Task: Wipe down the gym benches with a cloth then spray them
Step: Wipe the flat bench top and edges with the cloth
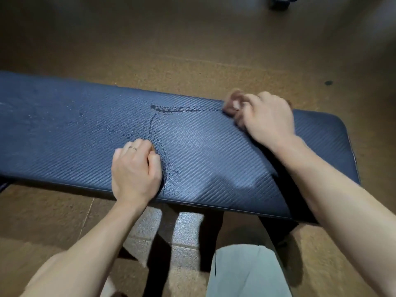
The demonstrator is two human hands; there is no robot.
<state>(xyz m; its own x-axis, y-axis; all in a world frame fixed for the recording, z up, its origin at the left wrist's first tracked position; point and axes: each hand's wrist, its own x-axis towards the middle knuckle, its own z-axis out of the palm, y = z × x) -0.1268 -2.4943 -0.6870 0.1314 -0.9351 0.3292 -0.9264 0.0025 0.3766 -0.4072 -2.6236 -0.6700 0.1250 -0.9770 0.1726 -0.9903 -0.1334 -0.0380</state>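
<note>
bench (214,151) runs across the view, a dark ribbed pad over a brown floor (171,50). its top carries droplets and a thin wet trail (171,109) leading from the middle toward the far edge on the right. the right hand (267,116) sits at that far edge with its fingers (237,108) clenched round a small brown cloth (232,99), which is blurred and mostly hidden. the left hand (137,168) rests on the near side of the surface, fingers curled under and holding nothing that shows.

risks, as i judge them: the cloth is bunched small, so it may only push the liquid along and leave streaks in the ribbing. working right at the edge, a stroke could run off and drip onto the floor. the left hand sits beside the wet patch; if it slides, the bracing goes. the left end looks dull and may get missed.
</note>
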